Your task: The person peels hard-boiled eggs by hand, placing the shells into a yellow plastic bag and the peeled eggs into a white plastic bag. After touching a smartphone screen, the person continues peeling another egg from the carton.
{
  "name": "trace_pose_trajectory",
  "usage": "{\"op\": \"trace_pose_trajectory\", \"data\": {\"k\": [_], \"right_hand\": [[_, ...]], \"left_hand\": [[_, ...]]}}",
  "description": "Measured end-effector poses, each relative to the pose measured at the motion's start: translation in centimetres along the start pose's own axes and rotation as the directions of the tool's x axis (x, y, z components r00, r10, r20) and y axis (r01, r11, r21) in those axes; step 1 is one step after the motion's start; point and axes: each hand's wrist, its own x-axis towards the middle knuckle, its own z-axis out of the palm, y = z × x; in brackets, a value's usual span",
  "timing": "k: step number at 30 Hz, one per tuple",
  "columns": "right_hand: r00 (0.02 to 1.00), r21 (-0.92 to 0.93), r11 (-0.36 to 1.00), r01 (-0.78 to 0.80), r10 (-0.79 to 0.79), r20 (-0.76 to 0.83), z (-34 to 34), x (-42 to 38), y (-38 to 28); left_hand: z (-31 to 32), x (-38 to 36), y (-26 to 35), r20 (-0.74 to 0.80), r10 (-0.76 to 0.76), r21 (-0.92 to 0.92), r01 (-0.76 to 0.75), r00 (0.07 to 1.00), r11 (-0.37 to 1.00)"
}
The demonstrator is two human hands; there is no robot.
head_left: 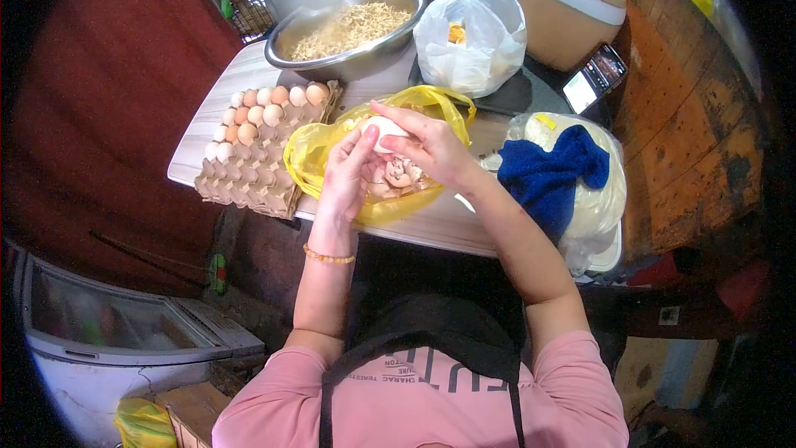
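Both of my hands hold a pale egg [384, 133] between their fingers, above an open yellow plastic bag [308, 152]. My left hand [351, 164] has its fingers and thumb on the egg's left side, and my right hand [427, 145] grips it from the right. Broken eggshells [400, 174] lie inside the bag below my hands. Left of the bag, a cardboard egg tray [251, 176] has white and brown eggs [272, 115] in its back rows, while its front cups hold none.
A metal basin [348, 66] of shredded food stands at the back, beside a white plastic bag [470, 41] and a tan cooler [570, 12]. A phone [595, 79] leans at the right. Nearer lies a blue cloth [547, 178] on a filled clear bag [609, 199].
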Motion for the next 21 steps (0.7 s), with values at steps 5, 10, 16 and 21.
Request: {"op": "trace_pose_trajectory", "data": {"k": [5, 10, 16, 21], "right_hand": [[1.000, -0.042, 0.999, 0.015, -0.016, -0.026, -0.1, 0.1, -0.4], [0.987, 0.012, 0.990, -0.139, 0.139, -0.078, -0.2, 0.0, 0.0], [0.964, -0.133, 0.985, -0.108, 0.071, -0.255, 0.7, 0.4, 1.2], [0.966, -0.356, 0.934, -0.034, -0.060, -0.250, 1.4, 0.5, 1.7]], "left_hand": [[0.3, 0.0, 0.2, -0.049, 0.049, 0.086, -0.045, 0.998, 0.995], [-1.0, -0.2, 0.8, 0.016, -0.011, 0.149, 0.009, 1.000, 0.989], [-1.4, 0.5, 0.9, 0.033, -0.064, -0.192, 0.069, 0.997, 0.979], [-0.3, 1.0, -0.5, -0.086, -0.030, -0.268, 0.006, 0.996, 0.963]]}}
